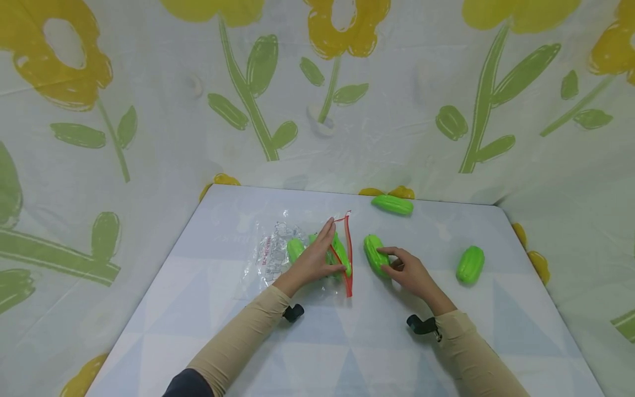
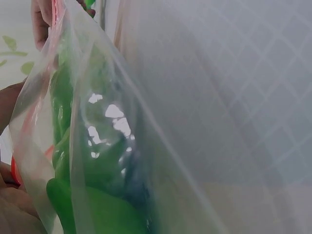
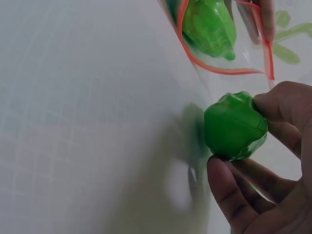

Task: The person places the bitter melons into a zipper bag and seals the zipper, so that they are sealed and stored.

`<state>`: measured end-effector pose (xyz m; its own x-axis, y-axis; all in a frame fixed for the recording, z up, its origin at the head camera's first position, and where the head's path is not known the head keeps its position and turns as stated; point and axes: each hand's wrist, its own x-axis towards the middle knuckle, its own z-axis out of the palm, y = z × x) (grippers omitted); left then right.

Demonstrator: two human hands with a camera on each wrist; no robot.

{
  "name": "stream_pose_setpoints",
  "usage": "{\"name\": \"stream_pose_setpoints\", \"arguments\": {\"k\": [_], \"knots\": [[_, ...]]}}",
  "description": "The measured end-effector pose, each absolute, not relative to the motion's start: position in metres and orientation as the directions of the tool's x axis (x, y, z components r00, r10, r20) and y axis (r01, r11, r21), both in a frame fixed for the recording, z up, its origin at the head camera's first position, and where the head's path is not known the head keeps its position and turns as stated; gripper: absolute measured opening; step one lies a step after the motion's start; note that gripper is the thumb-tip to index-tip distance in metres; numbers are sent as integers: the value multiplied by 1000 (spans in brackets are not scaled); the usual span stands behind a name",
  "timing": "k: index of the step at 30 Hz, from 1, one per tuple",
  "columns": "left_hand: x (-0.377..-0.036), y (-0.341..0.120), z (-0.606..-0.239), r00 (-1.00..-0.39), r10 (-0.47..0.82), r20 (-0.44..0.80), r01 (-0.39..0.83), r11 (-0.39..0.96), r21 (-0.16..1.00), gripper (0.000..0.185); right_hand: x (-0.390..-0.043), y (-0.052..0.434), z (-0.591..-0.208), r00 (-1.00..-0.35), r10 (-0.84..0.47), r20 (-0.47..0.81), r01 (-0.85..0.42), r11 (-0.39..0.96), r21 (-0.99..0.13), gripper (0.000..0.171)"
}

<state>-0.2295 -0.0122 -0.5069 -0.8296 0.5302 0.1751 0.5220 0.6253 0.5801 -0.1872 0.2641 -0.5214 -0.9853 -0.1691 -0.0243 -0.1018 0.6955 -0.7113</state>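
Now you're mid-bagging: your left hand [image 1: 311,263] pinches the red-zip mouth of the clear bag [image 1: 278,255] open, green toys already inside. Just right of the bag mouth, your right hand [image 1: 408,272] grips a green toy gourd [image 1: 374,255] on the bench [image 1: 347,342], fingers curled round it. Next move likely needs lifting it and sliding it endwise through the mouth. Two more gourds [image 1: 469,264] lie further right of the bag.

I see the zip bag [image 1: 297,256] mouth held open beside my left hand [image 1: 312,262] | toy gourd [image 1: 375,255] in my right hand [image 1: 409,273] blocks the gap just right of it | two gourds [image 1: 393,204] [image 1: 470,264] lie well apart | near table [image 1: 347,353] bare.
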Motion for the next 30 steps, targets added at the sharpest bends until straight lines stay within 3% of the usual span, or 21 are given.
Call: {"name": "stream_pose_setpoints", "arguments": {"k": [30], "knots": [[-228, -12, -505, -829, 534, 166, 522, 633, 571, 113, -184, 250, -520, -948, -306, 88, -253, 555, -793, 40]]}}
